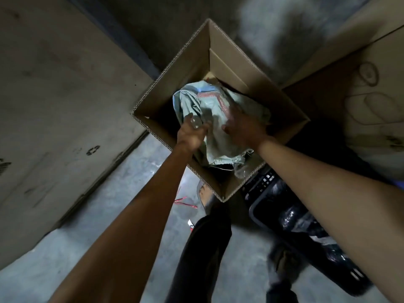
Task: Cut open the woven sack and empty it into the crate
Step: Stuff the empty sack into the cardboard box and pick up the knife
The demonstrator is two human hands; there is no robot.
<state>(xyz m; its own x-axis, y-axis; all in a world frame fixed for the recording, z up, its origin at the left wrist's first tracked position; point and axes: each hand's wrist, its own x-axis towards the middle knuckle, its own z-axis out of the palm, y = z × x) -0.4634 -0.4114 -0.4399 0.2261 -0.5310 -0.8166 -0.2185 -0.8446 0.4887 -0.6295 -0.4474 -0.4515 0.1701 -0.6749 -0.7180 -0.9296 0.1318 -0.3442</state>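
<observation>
While the woven sack point(216, 141) lies in the crate point(175, 79), left grip point(191, 133) clenches its fabric; right grip point(242, 130) atop it, hold unclear.

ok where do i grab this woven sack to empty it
Gather slack fabric on both flanks of the woven sack, reaching in from above the cardboard box. It is limp and crumpled, so bunched folds, where the left hand and right hand are, likely hold best.

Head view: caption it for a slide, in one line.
Left hand grips a pale woven sack, right hand on it, inside an open cardboard box.
</observation>
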